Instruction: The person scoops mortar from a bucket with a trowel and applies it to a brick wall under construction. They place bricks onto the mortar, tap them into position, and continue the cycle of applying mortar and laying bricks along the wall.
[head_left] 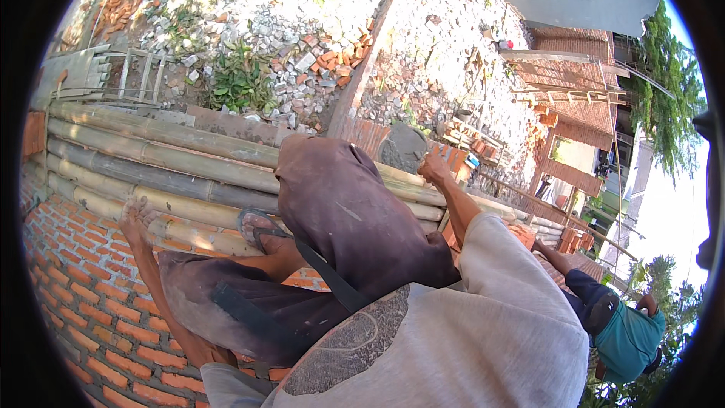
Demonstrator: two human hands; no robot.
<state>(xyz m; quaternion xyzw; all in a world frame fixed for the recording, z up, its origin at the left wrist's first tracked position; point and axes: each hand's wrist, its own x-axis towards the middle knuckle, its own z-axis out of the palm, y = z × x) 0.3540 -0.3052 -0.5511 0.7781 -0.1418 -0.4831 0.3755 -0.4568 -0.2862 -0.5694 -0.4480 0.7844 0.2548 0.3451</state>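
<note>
My right hand (pixel 433 167) is closed beside a heap of wet grey mortar (pixel 405 145), at the far side of the bamboo poles. What its fingers hold, if anything, I cannot make out. On the left, my left hand (pixel 137 217) hangs with its dusty fingers apart, over the bamboo poles (pixel 151 153) near the brick wall (pixel 124 310). Nothing shows in it. My bent legs in dark, dusty trousers fill the middle, and one sandalled foot (pixel 260 228) rests on the poles.
Broken brick and pale rubble (pixel 445 53) cover the ground below. A ladder-like wooden frame (pixel 140 75) lies at the left. Stacked bricks (pixel 578 240) sit along the scaffold at right, near another person in a teal shirt (pixel 628 338). Unfinished brick walls (pixel 563 83) stand beyond.
</note>
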